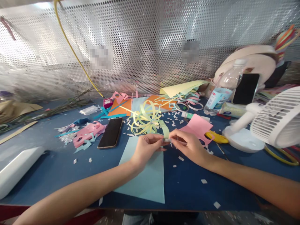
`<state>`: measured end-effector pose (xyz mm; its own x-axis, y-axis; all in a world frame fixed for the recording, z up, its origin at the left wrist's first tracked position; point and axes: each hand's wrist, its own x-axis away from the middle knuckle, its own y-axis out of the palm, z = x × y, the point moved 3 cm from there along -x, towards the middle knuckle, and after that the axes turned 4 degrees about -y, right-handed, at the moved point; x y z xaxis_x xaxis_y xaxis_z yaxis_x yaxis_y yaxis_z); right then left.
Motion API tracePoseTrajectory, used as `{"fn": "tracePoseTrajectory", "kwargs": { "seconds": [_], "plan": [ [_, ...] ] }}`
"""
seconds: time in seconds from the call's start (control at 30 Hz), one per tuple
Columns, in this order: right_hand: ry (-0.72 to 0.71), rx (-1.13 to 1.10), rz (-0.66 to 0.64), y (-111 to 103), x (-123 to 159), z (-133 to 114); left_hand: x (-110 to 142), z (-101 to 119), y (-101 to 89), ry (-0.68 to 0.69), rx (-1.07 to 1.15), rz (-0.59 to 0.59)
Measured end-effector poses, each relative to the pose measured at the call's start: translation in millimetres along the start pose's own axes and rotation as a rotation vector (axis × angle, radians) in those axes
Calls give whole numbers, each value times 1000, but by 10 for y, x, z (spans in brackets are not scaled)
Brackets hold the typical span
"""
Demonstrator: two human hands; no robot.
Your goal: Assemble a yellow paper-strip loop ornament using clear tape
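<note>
A person's left hand (150, 147) and right hand (187, 145), fingertips pinched nearly together on a pale piece (167, 140), long axis left to right, over the blue sheet's (145, 178) far right corner

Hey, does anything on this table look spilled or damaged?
Yes. Small pale paper scraps are scattered loosely over the blue table, some near its front edge. Left of the phone, pink paper is full of holes, though that may just be cutting waste.

Bare forearms (93, 188) — blue-grey trousers (137, 218)
</note>
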<state>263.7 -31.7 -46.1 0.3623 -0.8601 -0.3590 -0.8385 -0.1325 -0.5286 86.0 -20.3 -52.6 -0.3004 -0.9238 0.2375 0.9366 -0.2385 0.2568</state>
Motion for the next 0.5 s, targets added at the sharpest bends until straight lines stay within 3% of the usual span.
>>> {"fn": "tracePoseTrajectory", "kwargs": {
  "seconds": [0.5],
  "plan": [
    [-51,163,43,-8,-9,-21,28,-14,38,-15,15,-19]
  ]
}}
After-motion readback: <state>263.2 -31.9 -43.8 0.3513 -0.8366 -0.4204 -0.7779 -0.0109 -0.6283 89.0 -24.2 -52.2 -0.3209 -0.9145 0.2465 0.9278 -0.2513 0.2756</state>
